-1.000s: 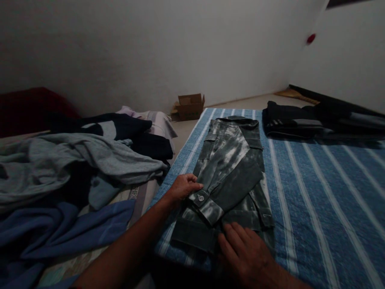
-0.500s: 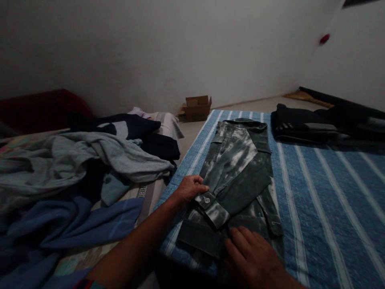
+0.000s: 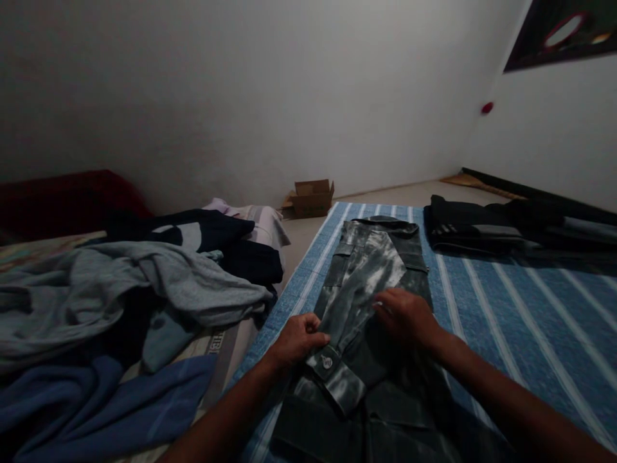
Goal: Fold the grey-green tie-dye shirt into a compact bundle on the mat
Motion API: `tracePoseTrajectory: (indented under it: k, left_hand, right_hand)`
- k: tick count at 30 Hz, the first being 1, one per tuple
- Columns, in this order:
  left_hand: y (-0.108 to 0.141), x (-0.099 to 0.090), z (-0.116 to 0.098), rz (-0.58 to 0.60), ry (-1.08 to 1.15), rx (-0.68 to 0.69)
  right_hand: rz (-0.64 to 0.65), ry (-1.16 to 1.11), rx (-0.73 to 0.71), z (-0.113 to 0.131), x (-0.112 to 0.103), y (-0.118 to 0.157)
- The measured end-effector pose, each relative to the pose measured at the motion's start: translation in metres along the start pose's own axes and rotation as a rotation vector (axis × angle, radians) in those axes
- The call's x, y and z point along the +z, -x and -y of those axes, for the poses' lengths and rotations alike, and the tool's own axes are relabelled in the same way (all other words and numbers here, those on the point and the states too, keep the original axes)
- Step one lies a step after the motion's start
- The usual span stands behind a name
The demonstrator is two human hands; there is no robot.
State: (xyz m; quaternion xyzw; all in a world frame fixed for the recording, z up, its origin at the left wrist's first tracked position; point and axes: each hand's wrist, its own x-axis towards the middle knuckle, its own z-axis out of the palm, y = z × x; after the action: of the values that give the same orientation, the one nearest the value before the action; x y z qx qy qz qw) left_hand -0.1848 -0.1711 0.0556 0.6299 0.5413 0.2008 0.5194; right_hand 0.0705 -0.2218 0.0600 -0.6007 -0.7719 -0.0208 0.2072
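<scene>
A dark grey and white mottled jacket [image 3: 351, 276] lies folded lengthwise on a blue striped cloth, its sleeves laid over the body. My left hand [image 3: 299, 337] pinches the edge of a sleeve near its buttoned cuff [image 3: 328, 363]. Over the middle of the jacket is my right hand [image 3: 405, 315], fingers curled together, with a small pale bit at the fingertips that is too small to name. The jacket's lower part lies in shadow beneath my forearms.
On the left, a grey garment [image 3: 193, 289], a blue one [image 3: 120, 405] and dark clothes [image 3: 250, 260] lie heaped. Folded black clothes [image 3: 472, 225] rest at the right back. A cardboard box [image 3: 312, 199] stands by the wall.
My right hand has moved up and forward from the jacket's lower edge to its middle. My left hand stays at the cuff. The view has tilted up slightly.
</scene>
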Motion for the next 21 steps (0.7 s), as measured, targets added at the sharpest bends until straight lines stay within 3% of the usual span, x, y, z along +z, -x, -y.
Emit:
tracePoseTrajectory:
  k: [6, 11, 16, 21]
  left_hand:
    - [0.001, -0.005, 0.006, 0.056, 0.035, 0.031]
    - [0.002, -0.009, 0.008, 0.123, 0.111, -0.001]
    - [0.005, -0.010, 0.008, 0.136, 0.121, -0.012]
    - [0.009, -0.011, 0.006, 0.169, 0.091, -0.017]
  right_hand:
    - [0.143, 0.170, 0.147, -0.053, 0.000, -0.070]
    - [0.206, 0.200, 0.104, -0.073, 0.012, -0.107]
    - [0.229, 0.187, 0.057, -0.077, 0.032, -0.120]
    - [0.147, 0.190, 0.051, -0.082, 0.051, -0.115]
